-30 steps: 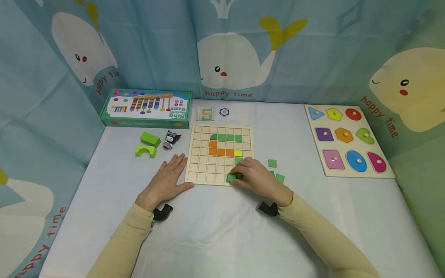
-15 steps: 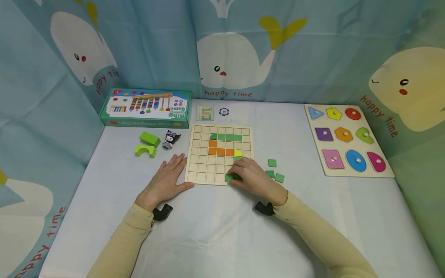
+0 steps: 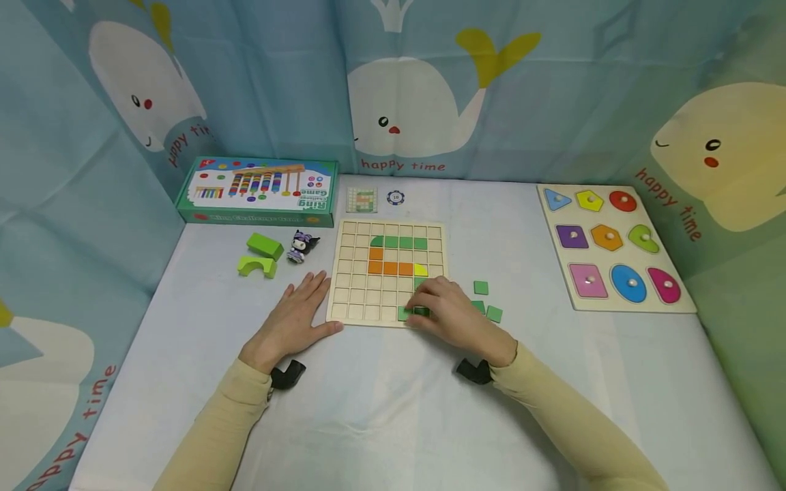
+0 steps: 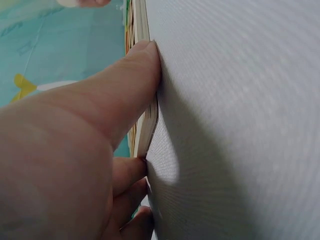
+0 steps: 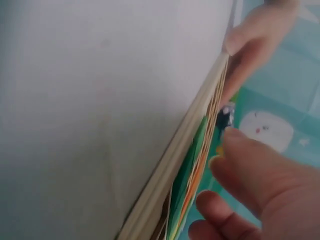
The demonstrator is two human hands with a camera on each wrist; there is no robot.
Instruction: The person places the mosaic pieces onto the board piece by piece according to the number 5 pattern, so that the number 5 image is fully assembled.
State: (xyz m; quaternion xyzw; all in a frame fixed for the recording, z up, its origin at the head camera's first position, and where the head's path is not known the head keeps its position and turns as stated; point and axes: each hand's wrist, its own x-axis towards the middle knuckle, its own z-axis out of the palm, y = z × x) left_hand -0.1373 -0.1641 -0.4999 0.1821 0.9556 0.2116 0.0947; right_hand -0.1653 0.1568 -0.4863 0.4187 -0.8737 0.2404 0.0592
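Note:
A wooden grid board [image 3: 368,293] lies flat mid-table, holding a row of green tiles [image 3: 405,243], orange tiles [image 3: 390,268] and one yellow tile [image 3: 420,271]. My left hand [image 3: 295,317] lies spread at the board's left side; its thumb [image 4: 142,65] and fingers touch the board's edge in the left wrist view. My right hand [image 3: 448,314] hovers over the lower right corner, fingers loosely bent, thumb apart from them. Beneath it are a green tile [image 3: 403,314] and a shaded green tile [image 3: 421,311]. In the right wrist view the fingertips [image 5: 232,135] pinch nothing.
Three loose green tiles, one a square [image 3: 481,288], lie right of the board. Behind are a pattern card [image 3: 362,200], a poker chip [image 3: 396,198] and a game box [image 3: 258,192]. A figurine [image 3: 302,247] and green blocks [image 3: 265,245] stand left; a shape puzzle [image 3: 614,249] lies far right.
My right hand first shifted slightly left with the green tile at the board's front edge, then drew back a little right, leaving the tile on the board. The left hand has stayed still.

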